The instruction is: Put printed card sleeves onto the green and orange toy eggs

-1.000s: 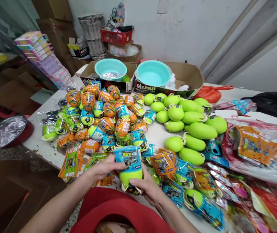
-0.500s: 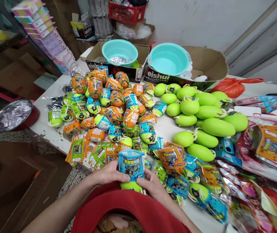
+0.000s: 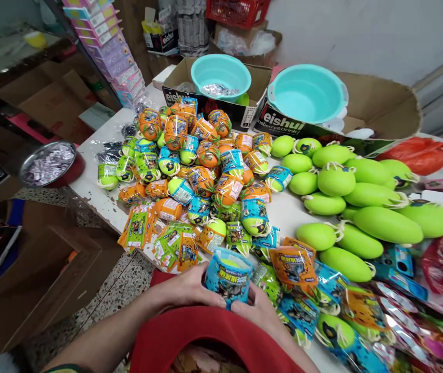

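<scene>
Between my two hands is a blue printed packet [image 3: 229,282] with a green egg-shaped piece showing at its open top. My left hand [image 3: 192,287] grips its left side, thumb across the front. From the right, my right hand [image 3: 258,308] holds the lower edge with the thumb on the front. Just beyond lies a pile of wrapped eggs [image 3: 208,155] in orange, blue and green packets. Bare green eggs with cream cords [image 3: 386,223] lie to the right. Near my right hand are an orange packet [image 3: 294,265] and a blue packet [image 3: 299,311].
Two turquoise basins [image 3: 309,96] sit in cardboard boxes [image 3: 384,103] at the table's back. A metal bowl [image 3: 52,165] of small silvery packets stands left of the table. Stacked pink and purple boxes [image 3: 114,52] rise at the back left. Red plastic bags [image 3: 415,155] lie at the right.
The green egg has gone from below the packet to inside it, showing at the top. My hands have shifted around the packet, and the view has swung left.
</scene>
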The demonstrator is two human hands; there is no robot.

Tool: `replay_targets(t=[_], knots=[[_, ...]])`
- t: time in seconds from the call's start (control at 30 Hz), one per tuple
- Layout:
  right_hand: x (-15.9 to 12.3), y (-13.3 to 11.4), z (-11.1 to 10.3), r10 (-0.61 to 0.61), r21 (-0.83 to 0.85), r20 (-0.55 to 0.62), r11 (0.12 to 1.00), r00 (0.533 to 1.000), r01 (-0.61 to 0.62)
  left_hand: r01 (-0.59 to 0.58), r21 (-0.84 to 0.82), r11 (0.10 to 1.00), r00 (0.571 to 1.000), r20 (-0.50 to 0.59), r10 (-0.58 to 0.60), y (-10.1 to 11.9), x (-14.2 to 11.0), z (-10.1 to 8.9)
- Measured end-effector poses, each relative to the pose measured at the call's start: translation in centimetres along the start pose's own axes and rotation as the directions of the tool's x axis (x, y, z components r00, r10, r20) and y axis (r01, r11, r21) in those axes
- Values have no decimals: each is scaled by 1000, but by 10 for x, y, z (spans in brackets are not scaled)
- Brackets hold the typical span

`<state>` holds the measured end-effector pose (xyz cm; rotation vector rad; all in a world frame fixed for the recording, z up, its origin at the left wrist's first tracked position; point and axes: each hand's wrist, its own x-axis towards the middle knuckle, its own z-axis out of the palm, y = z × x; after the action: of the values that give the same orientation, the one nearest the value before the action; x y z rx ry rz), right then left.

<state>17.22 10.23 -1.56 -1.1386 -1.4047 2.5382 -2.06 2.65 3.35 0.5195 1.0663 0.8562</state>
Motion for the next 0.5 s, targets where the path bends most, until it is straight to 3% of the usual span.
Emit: replay_targets(t=[0.2, 0.3, 0.33, 0.37, 0.4, 0.43, 0.5], knots=[[2, 15, 1, 100, -31, -1, 994, 995, -100, 60, 126, 990, 997, -57, -53, -20, -2, -2], [0, -1, -1, 69, 77, -16, 995, 997, -68, 49, 156, 987, 993, -111, -32, -35, 0, -20], [-2, -9, -5, 53, 124, -58, 991, 997, -46, 63, 217, 974, 980, -200, -19, -40, 2, -31], [-3, -19, -13, 40, 159, -127, 987, 991, -19, 113, 309, 944, 943, -332, -4, -46, 4, -44], [-3, -29, -25, 25, 175, -225, 984, 974, 15, 213, 420, 882, 864, -502, 31, -53, 8, -58], [-3, -39, -40, 12, 171, -330, 984, 944, 47, 382, 516, 767, 727, -680, 95, -60, 12, -72], [2, -59, -78, -24, 123, -519, 987, 855, 102, 555, 520, 649, 574, -805, 154, -76, 22, -94]])
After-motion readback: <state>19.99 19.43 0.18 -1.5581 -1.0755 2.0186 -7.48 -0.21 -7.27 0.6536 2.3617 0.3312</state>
